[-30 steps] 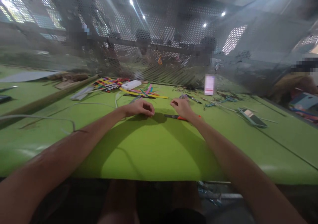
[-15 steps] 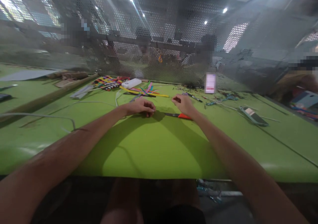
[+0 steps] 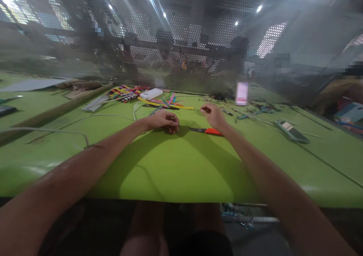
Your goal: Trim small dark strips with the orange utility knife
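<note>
Orange-handled utility knife with dark blade [image 3: 206, 131] lies flat on the green worktop [image 3: 181, 165], blade end pointing toward the left hand, handle end tucked just under the right wrist. Nobody is gripping it.

Right hand [image 3: 214, 116] sits just behind the knife, fingers curled in loosely, thumb and forefinger close together; too small and blurred to tell whether anything is pinched between them. Left hand [image 3: 163, 121] rests knuckles-up on the worktop, fingers curled under, fingertips near the blade tip but apart from it. Can't tell if it holds anything. The two hands are near each other, not touching, with the knife's blade lying in the gap.

Behind the hands: a loose fan of coloured paper strips, yellow, pink, green and blue [image 3: 167, 103]. Left of those, a white rectangular box [image 3: 151, 94] and a woven mat of multicoloured strips [image 3: 124, 92]. A thin white cable [image 3: 85, 118] runs across the worktop on the left side.

Right side: a dark flat phone-like slab with a pale patch [image 3: 292, 131], well apart from the hands. A small white-and-pink upright card [image 3: 242, 93] stands at the back edge against the perforated metal screen [image 3: 181, 51]. Scraps and thin trimmings are scattered along that back edge.
</note>
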